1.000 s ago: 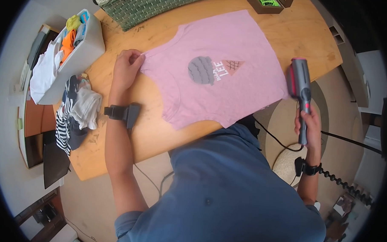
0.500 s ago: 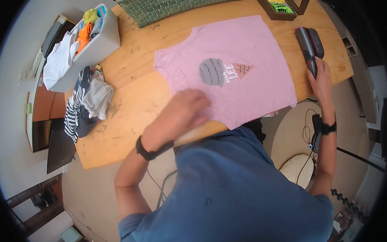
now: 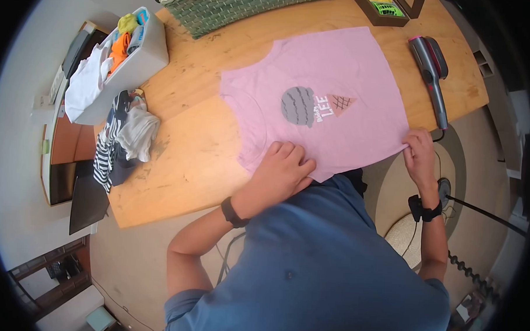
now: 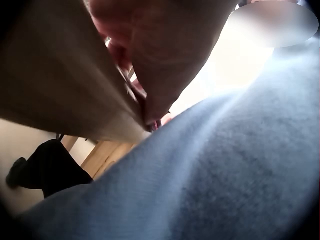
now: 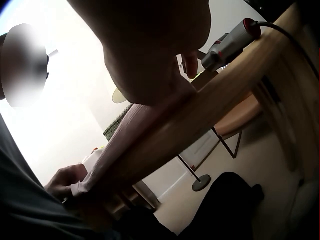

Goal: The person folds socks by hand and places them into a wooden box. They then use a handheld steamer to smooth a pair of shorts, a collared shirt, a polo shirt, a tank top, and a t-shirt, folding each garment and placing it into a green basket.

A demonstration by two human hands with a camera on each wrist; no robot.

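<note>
A pink sleeveless top [image 3: 359, 134] lies spread on the wooden table, its grey ice-cream scoop and cone print facing up. My left hand [image 3: 282, 172] is at the near side edge, by the armhole, with fingers curled over the cloth. In the right wrist view that left hand [image 5: 67, 180] pinches the fabric at the table's edge. My right hand [image 3: 420, 156] pinches the near corner of the hem on the right. Beyond it, a grey and pink handheld steamer [image 3: 432, 84] rests on the table, its handle towards me and its cord hanging off the edge.
At the left stand a white bin [image 3: 146, 62] of clothes and a pile of folded clothes [image 3: 129, 137]. A green woven basket [image 3: 241, 13] and a brown box [image 3: 387, 19] sit along the far side. The table's near edge [image 3: 176, 212] runs close to my body.
The right hand has set the steamer down on the table, released it and come back to the hem corner. The left hand has moved from the shoulder to the near side edge.
</note>
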